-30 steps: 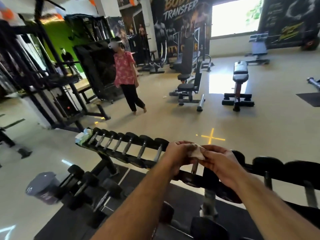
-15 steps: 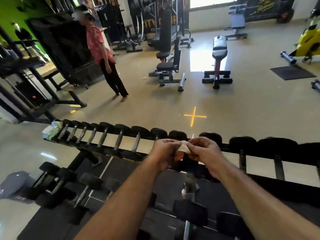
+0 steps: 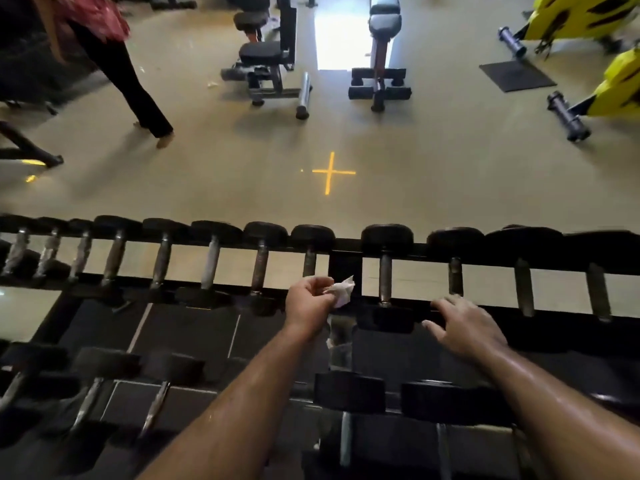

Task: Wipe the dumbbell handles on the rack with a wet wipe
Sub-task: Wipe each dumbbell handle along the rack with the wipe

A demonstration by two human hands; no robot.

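Now left hand [image 3: 309, 304] pinches wipe [image 3: 341, 290].

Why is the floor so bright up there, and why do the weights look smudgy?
Head view: window light glares off the floor between the benches; the dumbbells are smeared by motion blur, worst at the left edge; the wet wipe stays fairly sharp.

Single head cam, wide-angle, standing close over the dumbbell rack [image 3: 346, 244], pitched steeply down and forward; gym floor and yellow cross [image 3: 331, 172] beyond the rack.
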